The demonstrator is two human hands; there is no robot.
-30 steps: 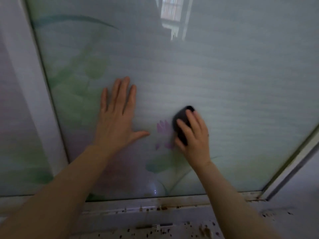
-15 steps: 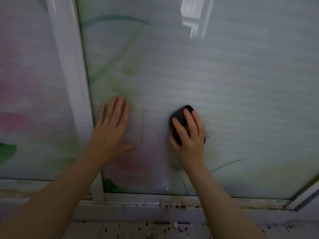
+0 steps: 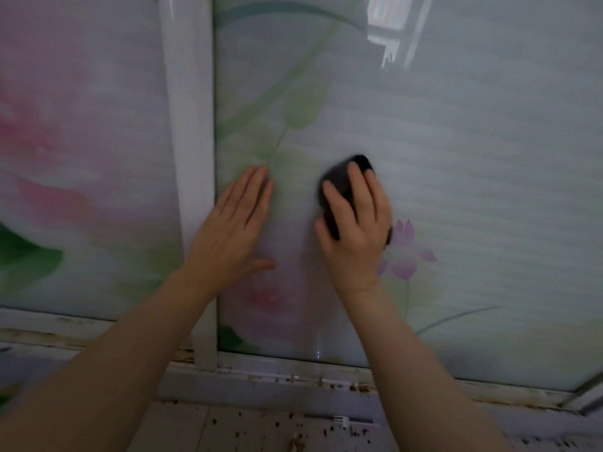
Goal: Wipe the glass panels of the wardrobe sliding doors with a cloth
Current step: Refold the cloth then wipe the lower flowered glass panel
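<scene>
A frosted glass panel (image 3: 456, 158) with pale green leaves and a small purple flower fills the right of the view. My right hand (image 3: 357, 223) presses a dark cloth (image 3: 336, 177) flat against it, the cloth showing above and left of my fingers. My left hand (image 3: 233, 226) lies flat on the same glass, fingers together, holding nothing, just right of the white door frame (image 3: 191, 158). A second glass panel (image 3: 81, 141) with pink flowers lies left of that frame.
The white bottom track (image 3: 293, 370) runs under the panels, stained brown. The floor (image 3: 261, 429) below it is scattered with dark crumbs. A bright window reflection (image 3: 391, 34) shows at the top of the right panel.
The view has shifted left, bringing the white frame and left panel into sight. Both hands have moved left along the glass, the right one with the cloth now left of the purple flower.
</scene>
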